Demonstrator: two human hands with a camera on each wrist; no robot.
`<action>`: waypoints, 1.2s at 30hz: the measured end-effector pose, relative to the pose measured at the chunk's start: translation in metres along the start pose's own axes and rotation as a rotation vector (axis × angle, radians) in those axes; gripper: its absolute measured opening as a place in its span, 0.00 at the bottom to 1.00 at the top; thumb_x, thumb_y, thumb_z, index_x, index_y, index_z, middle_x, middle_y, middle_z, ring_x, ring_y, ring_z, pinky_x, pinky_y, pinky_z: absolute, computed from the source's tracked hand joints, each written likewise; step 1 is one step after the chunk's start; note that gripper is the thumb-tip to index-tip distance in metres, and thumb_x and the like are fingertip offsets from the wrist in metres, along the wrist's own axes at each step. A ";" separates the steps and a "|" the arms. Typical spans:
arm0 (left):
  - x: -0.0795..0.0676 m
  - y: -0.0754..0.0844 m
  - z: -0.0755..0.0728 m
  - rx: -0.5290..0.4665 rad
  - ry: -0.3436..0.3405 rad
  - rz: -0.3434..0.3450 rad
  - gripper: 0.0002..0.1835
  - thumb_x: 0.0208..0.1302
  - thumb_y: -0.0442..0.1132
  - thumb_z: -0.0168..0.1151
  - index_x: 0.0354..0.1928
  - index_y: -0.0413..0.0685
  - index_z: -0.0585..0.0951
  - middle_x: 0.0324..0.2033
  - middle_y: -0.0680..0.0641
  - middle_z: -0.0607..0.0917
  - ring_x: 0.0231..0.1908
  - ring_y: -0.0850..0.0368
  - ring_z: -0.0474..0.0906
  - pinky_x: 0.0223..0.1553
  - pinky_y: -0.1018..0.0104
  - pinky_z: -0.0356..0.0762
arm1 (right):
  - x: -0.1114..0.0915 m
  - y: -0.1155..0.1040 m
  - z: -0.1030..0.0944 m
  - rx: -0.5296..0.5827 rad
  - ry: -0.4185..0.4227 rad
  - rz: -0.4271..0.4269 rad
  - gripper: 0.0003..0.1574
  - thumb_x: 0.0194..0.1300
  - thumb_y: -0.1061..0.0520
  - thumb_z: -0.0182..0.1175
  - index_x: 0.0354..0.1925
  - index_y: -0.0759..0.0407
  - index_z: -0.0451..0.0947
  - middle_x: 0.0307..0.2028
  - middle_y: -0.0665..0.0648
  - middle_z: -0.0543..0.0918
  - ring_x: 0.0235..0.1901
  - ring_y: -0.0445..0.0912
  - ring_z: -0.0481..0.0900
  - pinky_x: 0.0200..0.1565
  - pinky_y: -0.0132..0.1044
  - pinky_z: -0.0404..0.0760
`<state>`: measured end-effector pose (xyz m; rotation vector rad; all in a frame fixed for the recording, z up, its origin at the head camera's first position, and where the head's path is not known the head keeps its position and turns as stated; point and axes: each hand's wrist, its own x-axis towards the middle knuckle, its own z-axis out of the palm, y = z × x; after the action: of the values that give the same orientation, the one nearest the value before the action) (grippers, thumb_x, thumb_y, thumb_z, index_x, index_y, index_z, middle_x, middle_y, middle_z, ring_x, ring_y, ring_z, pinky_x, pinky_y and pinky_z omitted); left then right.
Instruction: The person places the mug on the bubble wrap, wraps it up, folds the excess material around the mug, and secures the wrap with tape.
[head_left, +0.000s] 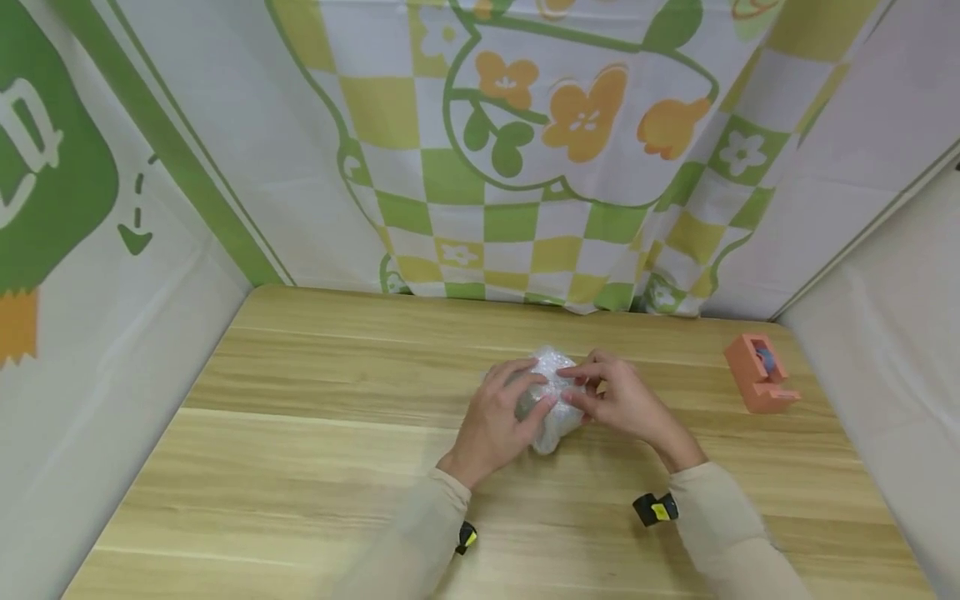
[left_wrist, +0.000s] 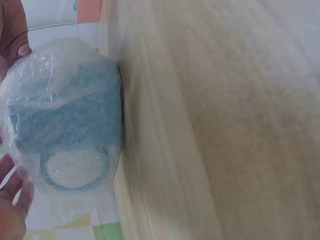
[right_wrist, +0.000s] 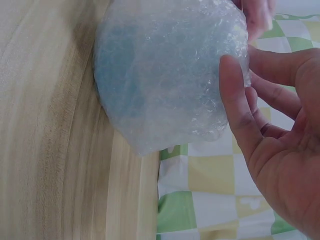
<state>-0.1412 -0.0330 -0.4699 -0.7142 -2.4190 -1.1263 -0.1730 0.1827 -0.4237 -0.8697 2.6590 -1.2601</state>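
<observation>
On the tabletop sits a blue mug wrapped in bubble wrap. In the left wrist view its ring-shaped handle shows through the cloudy layers. My left hand holds the bundle from the left, fingers and thumb curved over its top. From the other side my right hand pinches the top of the wrap between thumb and fingers. The right wrist view shows that thumb lying on the wrap. Loose film folds out toward the front of the bundle.
A coral tape dispenser with a blue roll stands at the right rear of the wooden table. Behind the table hangs a checked floral curtain, with white side panels left and right. Black straps hang by both sleeves.
</observation>
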 end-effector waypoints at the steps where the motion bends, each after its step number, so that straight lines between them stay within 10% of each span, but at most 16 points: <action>1: 0.001 0.000 -0.001 -0.009 0.007 -0.025 0.19 0.69 0.47 0.65 0.55 0.43 0.83 0.60 0.42 0.80 0.62 0.47 0.74 0.64 0.51 0.72 | 0.001 0.000 0.000 -0.001 0.002 0.002 0.16 0.62 0.69 0.69 0.50 0.70 0.85 0.33 0.57 0.77 0.25 0.43 0.78 0.22 0.33 0.82; 7: 0.006 0.001 -0.006 0.019 -0.035 -0.151 0.29 0.66 0.48 0.66 0.66 0.42 0.77 0.67 0.38 0.75 0.68 0.42 0.68 0.70 0.45 0.62 | 0.003 -0.002 0.003 -0.013 0.010 0.008 0.16 0.63 0.69 0.69 0.49 0.70 0.85 0.32 0.57 0.76 0.26 0.43 0.77 0.22 0.33 0.82; 21: 0.003 0.005 -0.002 0.002 -0.039 -0.211 0.22 0.68 0.48 0.65 0.61 0.49 0.83 0.65 0.42 0.78 0.65 0.44 0.72 0.68 0.46 0.65 | -0.011 -0.003 -0.005 0.022 0.102 0.033 0.17 0.64 0.66 0.69 0.52 0.68 0.84 0.35 0.57 0.79 0.31 0.45 0.80 0.28 0.36 0.85; 29: 0.003 0.004 0.001 -0.019 -0.018 -0.200 0.22 0.67 0.47 0.66 0.60 0.48 0.83 0.65 0.42 0.78 0.65 0.44 0.73 0.68 0.46 0.65 | -0.041 0.027 -0.059 -0.187 0.302 0.284 0.17 0.70 0.58 0.64 0.50 0.70 0.83 0.37 0.62 0.84 0.34 0.50 0.81 0.30 0.31 0.79; 36: 0.002 0.003 0.003 -0.027 -0.002 -0.204 0.22 0.67 0.46 0.66 0.60 0.47 0.83 0.64 0.41 0.79 0.64 0.44 0.73 0.67 0.46 0.66 | -0.083 0.080 -0.121 -0.429 0.472 0.641 0.29 0.71 0.51 0.57 0.53 0.78 0.79 0.43 0.75 0.83 0.38 0.64 0.80 0.34 0.52 0.76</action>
<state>-0.1412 -0.0282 -0.4687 -0.4846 -2.5274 -1.2374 -0.1763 0.3493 -0.4166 0.3326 3.2158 -0.8140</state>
